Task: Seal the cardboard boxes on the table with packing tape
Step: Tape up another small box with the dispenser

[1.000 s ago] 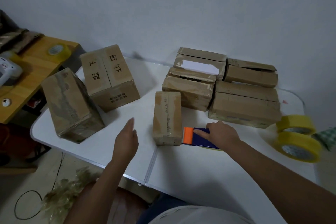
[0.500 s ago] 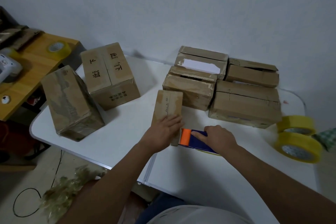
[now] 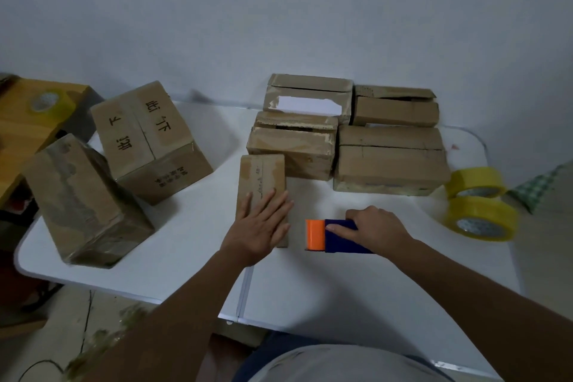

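Two bare forearms enter the view, one from about 7 o'clock and one from about 4 o'clock, with no sleeve showing on either as far as the picture's edge. No watch, ring, bracelet or glove shows on the left hand (image 3: 259, 228) or the right hand (image 3: 373, 228). The nails look short and plain, though dim light blurs the finer detail. At 6 o'clock, along the bottom edge, a rounded swell of light grey cloth (image 3: 341, 366) shows, seemingly a shirt front. Just above it lies a band of dark blue cloth (image 3: 273, 347), with a thin strip of the same blue at its right side.
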